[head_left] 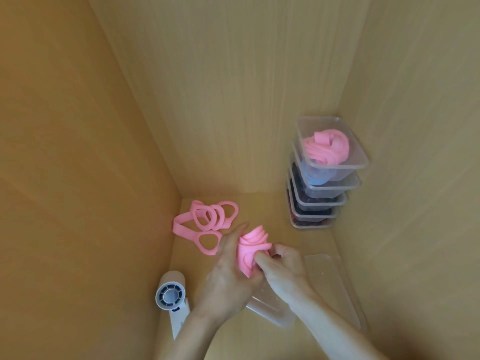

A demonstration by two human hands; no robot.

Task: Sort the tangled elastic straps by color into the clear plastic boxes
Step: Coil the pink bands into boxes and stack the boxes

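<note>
Both hands hold one bundle of pink elastic straps (250,248) low in the middle of the view. My left hand (228,276) wraps it from the left and below; my right hand (283,266) pinches its right side. More loose pink straps (207,222) lie tangled on the wooden floor to the left, near the corner. At the right wall stands a stack of clear plastic boxes (322,183). The top box (362,162) holds coiled pink straps (328,148); the one below shows blue straps (315,179), and the lower ones hold dark straps.
A small white hand-held fan (172,297) lies at the lower left. Clear plastic lids (330,279) lie flat under and to the right of my hands. Wooden walls close in on the left, back and right.
</note>
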